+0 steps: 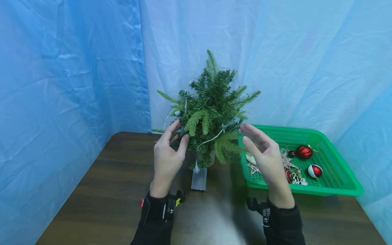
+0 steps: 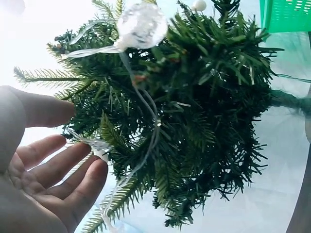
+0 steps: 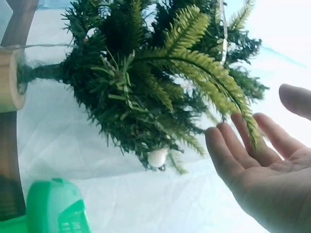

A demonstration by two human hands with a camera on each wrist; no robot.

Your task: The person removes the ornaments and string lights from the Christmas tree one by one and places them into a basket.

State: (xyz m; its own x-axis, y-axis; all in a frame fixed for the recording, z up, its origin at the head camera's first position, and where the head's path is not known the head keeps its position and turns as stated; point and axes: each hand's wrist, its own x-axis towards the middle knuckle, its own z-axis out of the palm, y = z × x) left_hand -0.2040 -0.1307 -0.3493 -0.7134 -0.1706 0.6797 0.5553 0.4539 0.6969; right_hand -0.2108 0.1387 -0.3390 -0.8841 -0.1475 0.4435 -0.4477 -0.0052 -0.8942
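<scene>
A small artificial Christmas tree [image 1: 211,98] stands on the table, with a clear string of lights [image 2: 154,125] looped through its branches. At the tree's left side, my left hand [image 1: 166,156] has its thumb apart from the fingers, the fingertips right beside a small bulb [image 2: 100,151] on the string. A round faceted bulb [image 2: 142,25] hangs higher in the left wrist view. My right hand [image 1: 269,158] is at the tree's right side, its relaxed fingers touching a light-green branch tip [image 3: 249,121]. In the right wrist view a white ball [image 3: 157,158] shows among the needles.
To the right, a green plastic basket [image 1: 337,163] holds red baubles [image 1: 304,151], a red-and-white bauble [image 1: 315,171] and star ornaments [image 1: 286,160]. A flat grey box [image 1: 199,179] lies before the tree's wooden pot [image 3: 12,80]. Blue curtains [image 1: 76,85] surround the dark table [image 1: 116,183].
</scene>
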